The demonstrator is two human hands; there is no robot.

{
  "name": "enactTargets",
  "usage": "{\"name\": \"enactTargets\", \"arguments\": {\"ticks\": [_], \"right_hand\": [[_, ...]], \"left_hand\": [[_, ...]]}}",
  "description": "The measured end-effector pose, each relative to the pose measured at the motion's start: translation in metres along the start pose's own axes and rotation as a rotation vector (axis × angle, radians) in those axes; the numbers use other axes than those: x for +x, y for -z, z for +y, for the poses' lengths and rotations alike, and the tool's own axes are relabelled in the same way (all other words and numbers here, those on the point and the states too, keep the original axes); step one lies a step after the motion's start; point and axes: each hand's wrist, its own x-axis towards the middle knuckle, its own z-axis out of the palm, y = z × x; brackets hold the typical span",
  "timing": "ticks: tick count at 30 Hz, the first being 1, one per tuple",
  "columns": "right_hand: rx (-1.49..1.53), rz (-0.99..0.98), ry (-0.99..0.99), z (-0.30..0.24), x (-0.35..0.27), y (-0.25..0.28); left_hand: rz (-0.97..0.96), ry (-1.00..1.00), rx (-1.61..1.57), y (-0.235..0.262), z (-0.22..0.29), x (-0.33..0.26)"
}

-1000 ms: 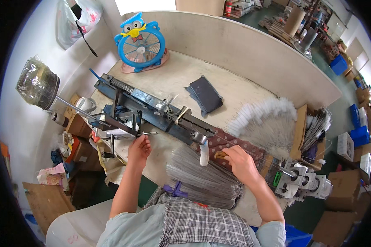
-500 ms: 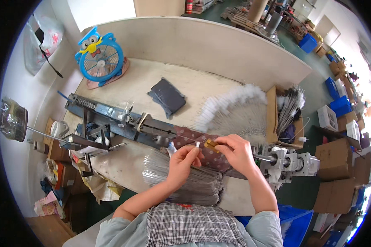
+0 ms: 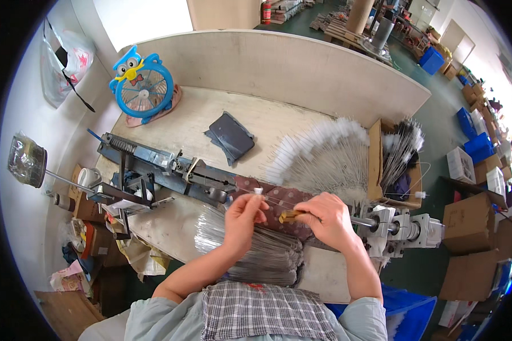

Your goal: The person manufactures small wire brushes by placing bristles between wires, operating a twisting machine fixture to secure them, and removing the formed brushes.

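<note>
Pinching a thin wire (image 3: pixel 276 200), white-tipped; hands (image 3: pixel 284 219) close together.

One head-worn fisheye view, steeply down onto the workbench (image 3: pixel 170 122), close, rim perhaps distorted.

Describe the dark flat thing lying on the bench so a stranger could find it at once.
Start at the blue owl-shaped desk fan at the back left of the pale wooden workbench. Right of it, alone on bare wood, lies the dark grey flat rectangular pouch. Unlike the white-tipped wire brushes fanned out beside it, it is solid and dark.
</note>
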Motion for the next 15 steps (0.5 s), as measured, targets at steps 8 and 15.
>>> {"name": "enactTargets", "arguments": {"ticks": [8, 15], "right_hand": [[-0.402, 0.092, 0.049, -0.021, 0.059, -0.056], [-0.03, -0.029, -0.117, -0.028, 0.06, -0.053]], "left_hand": [[0.086, 0.068, -0.174, 0.008, 0.014, -0.002], [-0.024, 0.038, -0.073, 0.019, 0.01, 0.0]]}}
